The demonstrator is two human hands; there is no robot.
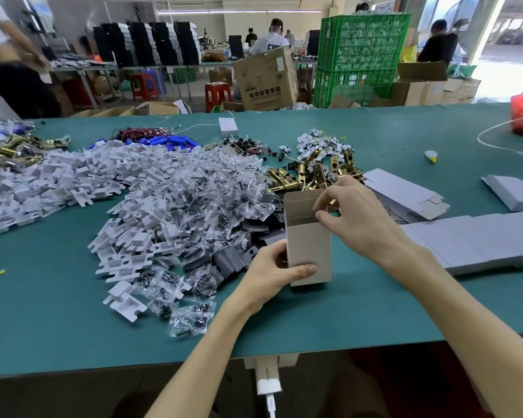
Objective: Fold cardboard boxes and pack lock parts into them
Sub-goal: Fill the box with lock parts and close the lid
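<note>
Working at a long teal-covered table (73, 327) in a crowded packing workshop. Gripping the lower half of a small white cardboard box (310, 248) with the left hand (269, 276), thumb lying across the front face, fingers curling round the left side. Holding the box upright near the table's front edge, base down at the tabletop, mouth facing up, tall lid flap (301, 202) standing at the back. Pinching the box's upper right edge with the right hand (360, 218), fingers bending and closing on the cardboard at the opening. Not seeing into the box, so not telling what is lying inside.

Working with a heap of brass latch bolts (308, 173) just behind the box, partly hiding behind the right hand. Facing, on the left, a wide drift of clear screw bags (200, 188) reaching up to the left hand, with grey pads (227, 260) just beside it and white plastic inserts (82, 182) heaping farther left. Reaching over flat box blanks (405, 194) on the right, with a row of flattened white cartons (480, 236) running under the right forearm. Looking past blue cylinders with red and black wires (163, 140) at the table's far side to stacked green crates (360, 55), a brown carton (266, 79) and a red stool (218, 92), with other people standing at benches behind.
</note>
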